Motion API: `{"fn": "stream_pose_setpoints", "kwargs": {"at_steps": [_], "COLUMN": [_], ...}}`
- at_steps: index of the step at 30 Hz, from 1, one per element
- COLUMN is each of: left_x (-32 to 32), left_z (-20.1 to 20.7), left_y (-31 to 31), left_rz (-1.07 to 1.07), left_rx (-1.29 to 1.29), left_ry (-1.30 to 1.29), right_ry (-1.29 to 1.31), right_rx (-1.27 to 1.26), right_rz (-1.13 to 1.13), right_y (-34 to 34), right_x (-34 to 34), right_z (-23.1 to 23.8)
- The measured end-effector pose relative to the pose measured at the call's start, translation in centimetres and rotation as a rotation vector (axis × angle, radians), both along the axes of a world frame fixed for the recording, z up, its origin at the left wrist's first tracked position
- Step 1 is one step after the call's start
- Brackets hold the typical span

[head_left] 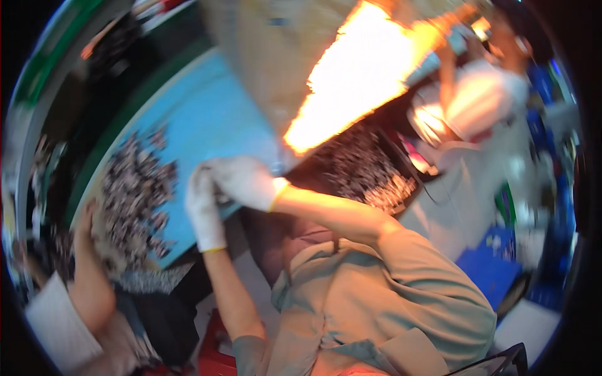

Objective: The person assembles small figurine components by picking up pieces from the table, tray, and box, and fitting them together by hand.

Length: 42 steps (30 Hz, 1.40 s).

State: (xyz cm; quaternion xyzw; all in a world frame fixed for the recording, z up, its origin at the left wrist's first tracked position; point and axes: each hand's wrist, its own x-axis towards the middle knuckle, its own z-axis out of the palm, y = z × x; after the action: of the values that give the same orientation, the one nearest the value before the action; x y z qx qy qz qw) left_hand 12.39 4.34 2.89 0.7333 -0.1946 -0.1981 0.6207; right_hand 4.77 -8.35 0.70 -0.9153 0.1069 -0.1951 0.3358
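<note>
My left hand, in a white knit glove, is raised over the near edge of the blue tabletop. My right hand, gloved the same way, meets it from the right. The fingers of both are bent and pressed together at the fingertips. Whatever they hold, if anything, is small and hidden by the gloves and blur. Left of my hands, a loose pile of small dark-grey pieces is spread over the blue surface.
A tray of similar dark pieces lies to the right, beside a blinding orange-white glare. One co-worker's hand rests by the pile at left. Another person sits at upper right. A blue bin stands on the floor.
</note>
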Motion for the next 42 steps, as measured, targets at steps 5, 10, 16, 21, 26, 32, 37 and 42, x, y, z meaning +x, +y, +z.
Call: {"fn": "stream_pose_setpoints", "kwargs": {"at_steps": [5,10,16,21,26,32,37,42], "left_x": [0.2,1.3,0.7,-0.3,0.0,1.3,-0.1,0.1], "left_z": [0.4,0.0,0.2,0.9,1.2,0.8,1.5,0.5], "left_y": [-1.4,-2.0,-2.1,-2.6,-2.7,-0.9,-1.0,-0.2], "left_rz": [-0.024,0.005,0.026,0.012,0.001,-0.018,-0.107,-0.145], "left_rx": [0.083,0.027,0.022,0.052,0.106,0.075,0.08,0.068], "left_ry": [0.179,0.258,0.276,0.241,0.194,0.157,0.039,0.101], "right_ry": [0.246,0.664,0.694,0.917,0.633,0.04,0.068,0.171], "right_rx": [0.366,0.145,-0.081,-0.231,-0.076,1.103,1.06,0.659], "right_rz": [-0.046,-0.509,-0.729,-0.615,-0.645,-0.736,-0.546,-0.279], "right_y": [-1.2,-9.7,-17.8,-19.7,-19.3,-15.8,-8.9,-3.3], "right_x": [-10.2,-26.0,-28.0,-29.2,-32.9,-32.0,-27.1,-16.9], "right_z": [1.7,-11.4,-17.9,-20.4,-17.4,-13.9,-3.6,1.3]}}
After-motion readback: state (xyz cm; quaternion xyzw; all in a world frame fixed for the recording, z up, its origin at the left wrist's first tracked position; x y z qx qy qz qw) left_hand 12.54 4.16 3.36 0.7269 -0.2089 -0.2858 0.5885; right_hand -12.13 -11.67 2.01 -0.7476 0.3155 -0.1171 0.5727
